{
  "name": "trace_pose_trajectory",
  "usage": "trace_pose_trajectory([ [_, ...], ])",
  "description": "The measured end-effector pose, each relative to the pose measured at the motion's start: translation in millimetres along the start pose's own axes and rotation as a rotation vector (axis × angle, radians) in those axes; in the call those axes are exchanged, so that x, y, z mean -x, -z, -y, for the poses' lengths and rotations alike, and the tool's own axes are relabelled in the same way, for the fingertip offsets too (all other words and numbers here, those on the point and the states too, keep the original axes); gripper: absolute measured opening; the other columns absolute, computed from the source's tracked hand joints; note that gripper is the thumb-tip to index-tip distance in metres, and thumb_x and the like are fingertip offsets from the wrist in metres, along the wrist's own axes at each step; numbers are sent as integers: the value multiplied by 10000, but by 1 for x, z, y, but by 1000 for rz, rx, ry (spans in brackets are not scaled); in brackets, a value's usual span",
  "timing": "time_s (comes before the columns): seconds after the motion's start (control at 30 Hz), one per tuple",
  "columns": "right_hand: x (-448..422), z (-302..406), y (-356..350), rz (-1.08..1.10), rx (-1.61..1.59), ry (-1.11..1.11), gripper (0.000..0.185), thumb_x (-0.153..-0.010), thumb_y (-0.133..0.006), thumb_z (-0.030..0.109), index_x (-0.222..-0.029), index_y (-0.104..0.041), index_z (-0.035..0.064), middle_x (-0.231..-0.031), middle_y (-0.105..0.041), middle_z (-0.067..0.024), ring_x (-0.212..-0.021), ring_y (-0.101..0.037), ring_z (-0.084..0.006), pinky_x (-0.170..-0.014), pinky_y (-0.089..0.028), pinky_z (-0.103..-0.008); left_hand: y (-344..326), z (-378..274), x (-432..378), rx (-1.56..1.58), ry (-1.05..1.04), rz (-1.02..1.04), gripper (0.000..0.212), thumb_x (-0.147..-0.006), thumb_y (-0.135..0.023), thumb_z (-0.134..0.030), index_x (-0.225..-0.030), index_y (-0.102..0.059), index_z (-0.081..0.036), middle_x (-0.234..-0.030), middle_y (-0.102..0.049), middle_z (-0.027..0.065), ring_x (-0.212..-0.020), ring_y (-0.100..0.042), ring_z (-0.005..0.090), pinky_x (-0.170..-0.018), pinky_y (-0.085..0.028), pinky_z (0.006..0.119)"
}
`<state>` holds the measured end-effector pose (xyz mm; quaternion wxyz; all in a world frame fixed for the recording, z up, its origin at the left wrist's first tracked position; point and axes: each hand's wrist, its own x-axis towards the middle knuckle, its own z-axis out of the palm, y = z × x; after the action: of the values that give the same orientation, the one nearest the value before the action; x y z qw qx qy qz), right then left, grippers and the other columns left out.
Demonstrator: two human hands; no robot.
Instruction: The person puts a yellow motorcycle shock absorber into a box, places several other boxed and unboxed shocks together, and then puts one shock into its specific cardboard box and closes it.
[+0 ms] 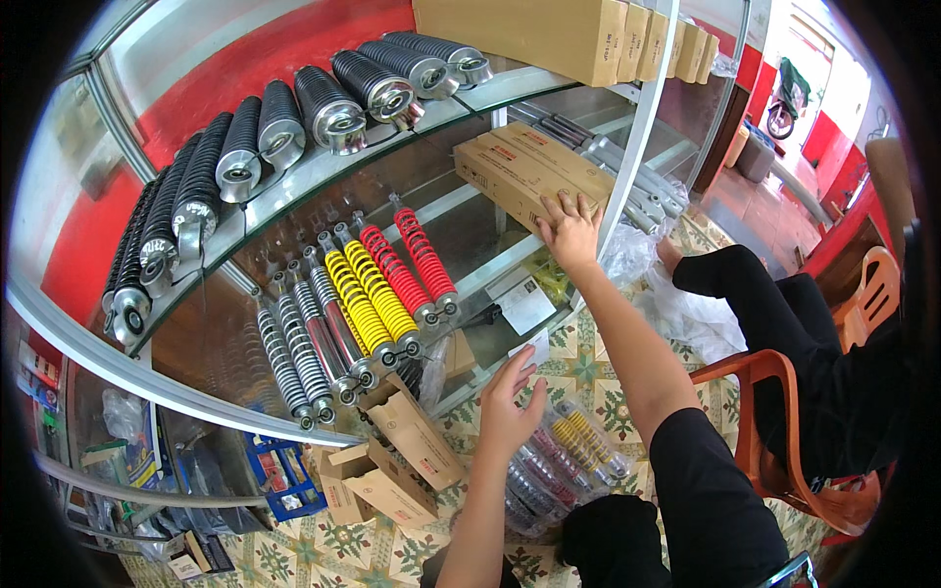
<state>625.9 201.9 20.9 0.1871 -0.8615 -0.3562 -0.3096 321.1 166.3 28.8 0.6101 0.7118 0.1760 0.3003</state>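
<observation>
My right hand (570,231) lies with spread fingers on the near right end of a closed cardboard box (514,165) on the glass shelf. My left hand (509,411) is raised in front of the cabinet, fingers apart, holding nothing. Left of the box, yellow shock absorbers (371,298), red shock absorbers (423,257) and chrome shock absorbers (283,360) lie side by side on the shelf. Below my left hand, plastic-wrapped shock absorbers (581,441) rest on the tiled floor. Larger black-sleeved shock absorbers (323,103) line the upper shelf.
Open cardboard boxes (412,441) stand on the floor by the cabinet's front edge. A white metal post (638,147) rises just right of the box. Behind it lie metal fork tubes (632,176). At right a person in black sits near an orange plastic chair (790,419).
</observation>
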Motion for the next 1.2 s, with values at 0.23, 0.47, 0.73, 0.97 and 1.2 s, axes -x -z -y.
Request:
trace_pose_trajectory([
  [0.23,-10,-11,48,329,-194,-34,475,-888,-564,381,-1334,-508,225,-1406,-450,-139,-1324,-346,-401,-1059,-248,-614,3,4,1,11,-52,0,423,-815,-635,-4,-1230,-552,-1,-1244,-583,165,-1036,-643,259,-855,-530,336],
  [0.47,153,28,162,448,-911,-446,653,-944,-484,457,-1415,-351,24,-1419,-402,-227,-1313,-397,-351,-1062,-339,-386,13,-1,23,157,18,-34,482,-913,-575,-183,-1329,-449,27,-1355,-477,215,-1242,-494,307,-1020,-399,410],
  [0.73,315,116,252,978,-2208,-1137,624,-998,-309,493,-1478,-245,100,-1507,-291,-89,-1397,-245,-216,-1112,-251,-383,-9,4,146,-655,-88,-6,553,-980,-313,-377,-1399,-398,-26,-1448,-341,250,-1351,-295,403,-1118,-207,428],
  [0.97,376,107,219,1412,-1727,-285,236,-917,-619,208,-1094,-684,67,-988,-702,-18,-894,-649,-123,-831,-516,-285,116,-8,253,-948,143,-81,465,-912,-546,-327,-1209,-561,31,-1174,-593,256,-1086,-589,357,-943,-454,411],
  [1.2,406,103,216,939,-1015,33,233,-707,-701,283,-797,-731,71,-722,-679,-144,-659,-664,-289,-646,-528,-374,168,-30,291,-565,272,-301,276,-888,-625,-206,-1035,-659,24,-866,-705,111,-790,-665,150,-731,-515,291],
])
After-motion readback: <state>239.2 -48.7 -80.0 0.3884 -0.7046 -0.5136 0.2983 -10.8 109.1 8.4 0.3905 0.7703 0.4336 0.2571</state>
